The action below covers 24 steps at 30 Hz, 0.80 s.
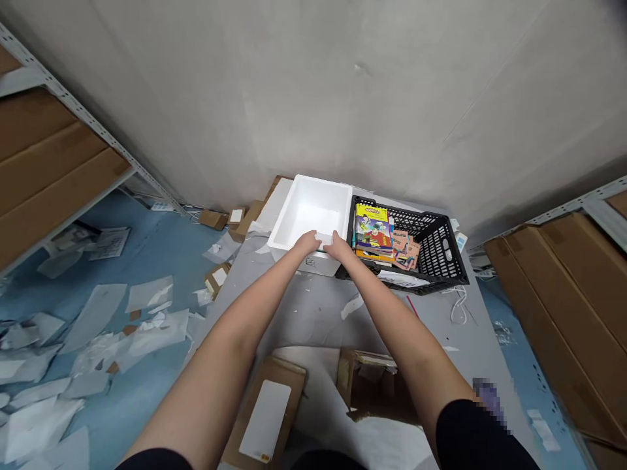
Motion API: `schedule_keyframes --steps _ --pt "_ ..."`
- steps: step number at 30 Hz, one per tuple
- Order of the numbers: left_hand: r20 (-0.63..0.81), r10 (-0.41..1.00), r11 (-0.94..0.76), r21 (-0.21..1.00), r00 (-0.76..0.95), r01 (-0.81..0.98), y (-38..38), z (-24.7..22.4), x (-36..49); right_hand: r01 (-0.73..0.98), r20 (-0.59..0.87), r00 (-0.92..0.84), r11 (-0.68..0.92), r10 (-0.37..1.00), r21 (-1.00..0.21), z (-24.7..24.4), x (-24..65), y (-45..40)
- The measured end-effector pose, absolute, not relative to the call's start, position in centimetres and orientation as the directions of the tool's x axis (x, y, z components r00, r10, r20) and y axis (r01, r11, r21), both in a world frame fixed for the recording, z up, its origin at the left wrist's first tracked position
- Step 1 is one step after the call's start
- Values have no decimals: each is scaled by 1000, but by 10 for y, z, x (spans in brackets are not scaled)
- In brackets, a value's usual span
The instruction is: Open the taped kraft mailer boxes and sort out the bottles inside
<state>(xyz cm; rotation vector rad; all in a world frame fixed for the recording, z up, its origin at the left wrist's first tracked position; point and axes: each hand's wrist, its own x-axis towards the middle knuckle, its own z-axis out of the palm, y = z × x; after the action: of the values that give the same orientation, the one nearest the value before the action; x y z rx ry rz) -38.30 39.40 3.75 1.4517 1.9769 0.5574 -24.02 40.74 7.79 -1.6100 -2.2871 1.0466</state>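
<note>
Both my arms reach forward over the table to the near side of a white foam box (321, 186). My left hand (306, 243) and my right hand (339, 247) are close together at the box's near rim. Between them is a small pale flat item (324, 239), with the fingers of both hands closed on its ends. Its exact kind is too small to make out. Right of the foam box stands a black plastic crate (435, 248). It holds a stack of colourful books (373, 228) and several pinkish booklets (405, 250).
Nearer to me, on the grey table (308, 310), are a cardboard box with a white label (267, 418) and an open cardboard box (345, 378). A white cable (459, 305) lies by the crate. Shelves with cartons (553, 294) flank both sides; paper scraps (93, 316) litter the blue floor.
</note>
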Motion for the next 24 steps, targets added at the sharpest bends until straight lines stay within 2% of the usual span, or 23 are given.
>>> schedule_keyframes --steps 2,5,7,9,11,13,15,17,19,21,23,24 --pt "-186 952 305 655 -244 692 378 45 -377 701 -212 -393 142 895 -699 86 -217 391" --pt "57 942 188 724 -329 664 335 59 -361 444 -30 -404 167 914 -880 94 -153 351" --pt "198 919 62 782 -341 620 293 64 -344 351 38 -339 164 940 -922 94 -91 314" --pt "233 903 -5 846 -361 533 243 61 -320 372 40 -215 119 976 -921 87 -19 270" --pt "121 919 38 920 -376 389 190 47 -292 470 19 2 16 1000 -883 72 50 222" --pt "-71 932 159 961 -356 226 143 27 -261 549 -23 161 -109 987 -829 53 106 175" --pt "-274 919 316 942 -283 115 104 7 -229 557 -78 265 -219 961 -801 32 141 134" --pt "-416 888 435 898 -194 66 77 -9 -200 508 -196 309 -335 931 -794 15 152 103" --pt "-455 886 461 885 -89 69 59 -17 -176 426 -335 264 -421 904 -800 4 145 83" --pt "-398 917 396 912 -2 106 49 -22 -159 339 -411 184 -450 893 -826 -2 130 71" --pt "-318 948 311 935 14 171 43 -25 -148 280 -388 91 -397 917 -874 -3 114 65" --pt "-295 956 289 934 -2 209 41 -26 -145 254 -360 110 -376 927 -891 -3 107 63"
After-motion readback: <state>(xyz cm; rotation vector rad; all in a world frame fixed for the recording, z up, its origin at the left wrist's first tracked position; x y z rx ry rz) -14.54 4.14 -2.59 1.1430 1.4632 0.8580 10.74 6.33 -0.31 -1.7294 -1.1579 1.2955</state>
